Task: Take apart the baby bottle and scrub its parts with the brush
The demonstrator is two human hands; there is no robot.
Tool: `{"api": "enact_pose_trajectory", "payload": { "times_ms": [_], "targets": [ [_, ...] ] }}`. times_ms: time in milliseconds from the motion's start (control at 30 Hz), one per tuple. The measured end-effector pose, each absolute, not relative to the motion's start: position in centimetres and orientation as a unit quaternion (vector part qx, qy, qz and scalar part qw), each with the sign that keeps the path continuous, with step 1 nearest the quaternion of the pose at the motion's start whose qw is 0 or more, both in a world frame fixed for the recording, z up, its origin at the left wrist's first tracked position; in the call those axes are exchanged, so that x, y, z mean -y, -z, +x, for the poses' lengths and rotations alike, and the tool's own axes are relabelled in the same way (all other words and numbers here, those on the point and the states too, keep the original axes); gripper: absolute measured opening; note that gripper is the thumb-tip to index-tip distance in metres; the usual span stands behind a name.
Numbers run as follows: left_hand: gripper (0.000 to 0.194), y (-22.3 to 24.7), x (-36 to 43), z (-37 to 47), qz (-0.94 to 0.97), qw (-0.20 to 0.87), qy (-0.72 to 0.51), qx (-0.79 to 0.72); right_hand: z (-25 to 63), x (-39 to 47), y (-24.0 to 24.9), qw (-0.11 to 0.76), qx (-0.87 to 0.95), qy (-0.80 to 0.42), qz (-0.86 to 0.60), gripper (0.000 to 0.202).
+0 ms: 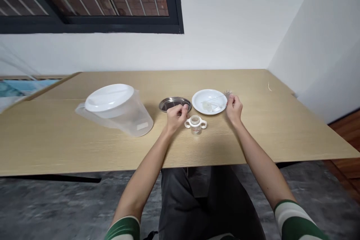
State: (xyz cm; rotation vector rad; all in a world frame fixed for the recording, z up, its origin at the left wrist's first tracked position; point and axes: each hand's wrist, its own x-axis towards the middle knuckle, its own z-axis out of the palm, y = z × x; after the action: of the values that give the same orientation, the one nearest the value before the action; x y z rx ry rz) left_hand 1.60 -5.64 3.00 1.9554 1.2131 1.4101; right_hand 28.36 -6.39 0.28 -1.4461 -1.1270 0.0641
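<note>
My left hand (176,117) is closed in front of the round metal tray (172,99), just left of a small clear baby bottle (196,129) with a white two-handled collar. Whatever its fingers may hold is hidden. The bottle stands upright and its top is open. At the right rim of a white plate (196,107), my right hand (234,109) is pinched on a thin wire brush (227,93). Bristles show by the fingertips, and the thin shaft reaches left over the plate. Small translucent and white pieces (208,105) lie in the plate.
A big translucent pitcher (126,116) with a white lid (110,97) stands tilted-looking to the left on the wooden table (84,150). A small pale curved strip (269,86) lies at the far right. A wall and a barred window are behind.
</note>
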Motion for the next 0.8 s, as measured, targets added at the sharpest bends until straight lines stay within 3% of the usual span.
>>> {"api": "enact_pose_trajectory", "payload": {
  "times_ms": [200,400,467,533,600,667,800],
  "targets": [
    [0.036,-4.7,6.8,-1.8,0.782,0.047,-0.467,-0.41,28.9,6.3,0.1,0.612,0.499,0.006,-0.613,0.051],
    [0.016,-9.9,9.4,-10.2,0.554,-0.273,-0.675,-0.404,29.5,6.1,-0.3,0.636,0.478,0.032,-0.606,0.046],
    [0.021,-11.0,9.6,-13.6,0.482,-0.254,-0.688,-0.48,29.7,6.2,-1.0,0.655,0.462,0.048,-0.596,0.044],
    [0.026,-11.1,9.3,-17.0,0.391,-0.169,-0.687,-0.589,30.2,6.4,-2.2,0.681,0.436,0.071,-0.584,0.042],
    [0.015,-10.3,8.7,-19.8,0.348,-0.085,-0.646,-0.674,31.2,6.3,-3.5,0.704,0.41,0.089,-0.573,0.043],
    [0.009,-9.1,7.9,-21.7,0.378,-0.044,-0.609,-0.696,32.8,6.0,-4.7,0.711,0.394,0.094,-0.575,0.046],
    [0.023,-7.6,6.5,-22.8,0.483,0.015,-0.569,-0.665,37.1,4.8,-4.7,0.681,0.381,0.116,-0.614,0.047]
  ]
}}
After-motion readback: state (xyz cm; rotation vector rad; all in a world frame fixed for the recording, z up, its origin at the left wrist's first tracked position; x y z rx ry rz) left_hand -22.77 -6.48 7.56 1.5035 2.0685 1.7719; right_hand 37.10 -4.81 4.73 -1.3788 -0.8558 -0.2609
